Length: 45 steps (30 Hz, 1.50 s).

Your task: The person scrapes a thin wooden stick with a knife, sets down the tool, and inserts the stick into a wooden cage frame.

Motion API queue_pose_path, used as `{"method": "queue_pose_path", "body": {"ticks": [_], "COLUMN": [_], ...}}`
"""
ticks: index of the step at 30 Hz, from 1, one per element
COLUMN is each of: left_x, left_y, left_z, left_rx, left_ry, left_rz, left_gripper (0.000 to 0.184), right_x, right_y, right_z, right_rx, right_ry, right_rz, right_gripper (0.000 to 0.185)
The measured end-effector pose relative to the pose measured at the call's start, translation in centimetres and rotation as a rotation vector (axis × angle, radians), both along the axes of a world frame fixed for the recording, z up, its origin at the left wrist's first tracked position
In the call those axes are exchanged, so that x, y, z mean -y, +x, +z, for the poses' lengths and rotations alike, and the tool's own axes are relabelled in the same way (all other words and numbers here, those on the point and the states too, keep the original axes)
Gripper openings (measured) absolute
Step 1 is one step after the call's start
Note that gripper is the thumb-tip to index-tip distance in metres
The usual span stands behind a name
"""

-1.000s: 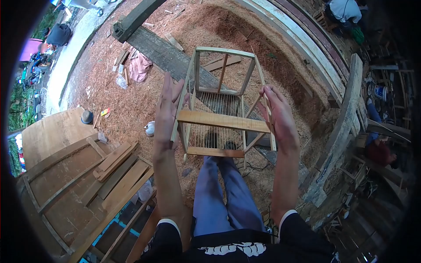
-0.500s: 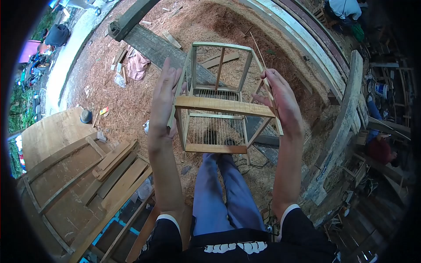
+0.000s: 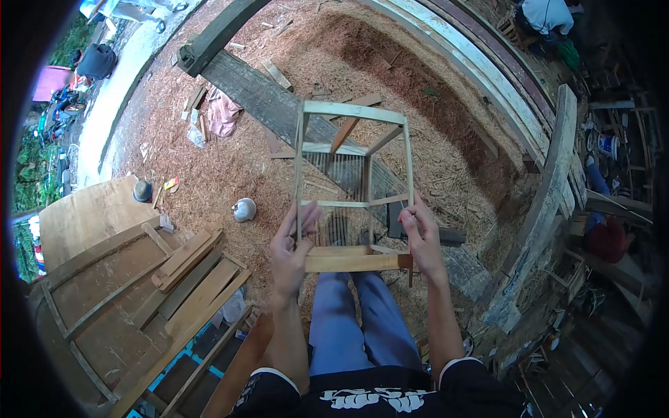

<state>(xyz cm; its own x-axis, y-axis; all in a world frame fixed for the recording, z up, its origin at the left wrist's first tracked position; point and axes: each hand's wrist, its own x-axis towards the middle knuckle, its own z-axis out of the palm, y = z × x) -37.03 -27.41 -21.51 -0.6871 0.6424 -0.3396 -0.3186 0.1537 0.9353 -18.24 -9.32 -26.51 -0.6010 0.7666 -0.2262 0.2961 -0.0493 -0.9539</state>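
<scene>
A small wooden cage frame point(image 3: 357, 203) is held up in front of my legs. It has pale slim posts and rails, and rows of thin rods or wires show inside it. A wider light-brown board point(image 3: 355, 263) forms its near edge. My left hand point(image 3: 291, 244) is on the left side near that board, thumb and fingers about the post. My right hand point(image 3: 422, 240) grips the right post, with its fingers curled in. The frame's underside is partly hidden.
Sawdust covers the ground, where a long weathered plank point(image 3: 258, 87) lies. Wood offcuts point(image 3: 202, 272) are piled on a panel at left. A white round object point(image 3: 244, 209), a pink cloth point(image 3: 223, 113) and a heavy beam point(image 3: 543, 209) surround me. A person point(image 3: 547, 17) is at upper right.
The cage frame has tilted and come lower, its wide board moving from mid-view toward me. My hands have moved down and closer together, and the right fingers have shifted along its side.
</scene>
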Motion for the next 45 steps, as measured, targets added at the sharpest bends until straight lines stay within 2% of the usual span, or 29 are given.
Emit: {"method": "queue_pose_path", "body": {"ticks": [2, 3, 5, 8, 10, 14, 18, 21, 24, 27, 30, 33, 36, 39, 43, 45], "left_x": [-1.1, -2.4, -4.2, -6.7, -8.0, -9.3, -8.4, -6.6, -5.1, -3.8, -2.9, -2.5, -3.0, -2.9, -1.8, -1.6], "left_y": [1.4, 2.3, 3.4, 5.0, 5.7, 7.5, 7.5, 6.1, 3.8, 1.1, -1.0, -3.2, -4.9, -5.2, -4.5, -4.2], "left_z": [2.0, 2.4, 2.7, 2.8, 1.5, -1.1, -2.2, -2.0, -1.7, -1.9, -4.9, -5.7, -3.1, -7.2, -8.3, -7.8], "left_rx": [-0.003, 0.004, -0.192, -0.572, -0.819, -0.933, -0.982, -0.94, -1.03, -1.222, -0.942, -0.588, -0.389, -0.31, -0.098, -0.006], "left_ry": [-0.022, 0.007, -0.087, -0.244, -0.3, -0.219, -0.145, -0.17, -0.208, -0.488, -0.423, -0.304, -0.304, -0.002, -0.012, 0.013], "left_rz": [-0.036, 0.018, -0.073, -0.186, -0.274, -0.33, -0.409, -0.567, -0.374, -0.23, -0.189, -0.288, -0.363, -0.142, -0.127, -0.09], "left_gripper": [0.072, 0.073, 0.073, 0.065, 0.064, 0.056, 0.053, 0.052, 0.05, 0.054, 0.061, 0.068, 0.073, 0.072, 0.064, 0.059], "right_x": [-0.5, -0.6, -0.6, -1.0, -1.1, -2.2, -3.1, -2.8, -3.5, -4.6, -5.6, -6.2, -6.5, -5.8, -4.5, -4.3], "right_y": [0.6, 0.4, -0.3, -1.8, -3.4, -5.6, -5.2, -5.0, -4.0, -3.9, -4.1, -4.5, -4.3, -4.5, -5.1, -5.5], "right_z": [-0.6, -0.5, -0.2, 0.9, 0.7, 2.2, 0.7, 0.3, -1.1, -1.8, -1.6, -1.4, -2.0, -1.5, -1.4, -1.9], "right_rx": [0.014, 0.084, 0.22, -0.081, -0.197, -0.46, -0.438, -0.362, -0.325, -0.322, -0.319, -0.279, -0.268, -0.241, -0.254, -0.168], "right_ry": [-0.18, -0.014, 0.32, -0.134, -0.256, -0.592, -0.639, -0.568, -0.533, -0.544, -0.547, -0.524, -0.485, -0.434, -0.351, -0.287], "right_rz": [-0.041, -0.054, -0.08, -0.111, -0.151, -0.195, -0.232, -0.278, -0.313, -0.329, -0.346, -0.348, -0.321, -0.293, -0.296, -0.283], "right_gripper": [0.027, 0.026, 0.025, 0.023, 0.023, 0.022, 0.022, 0.023, 0.022, 0.022, 0.022, 0.025, 0.028, 0.031, 0.033, 0.03]}}
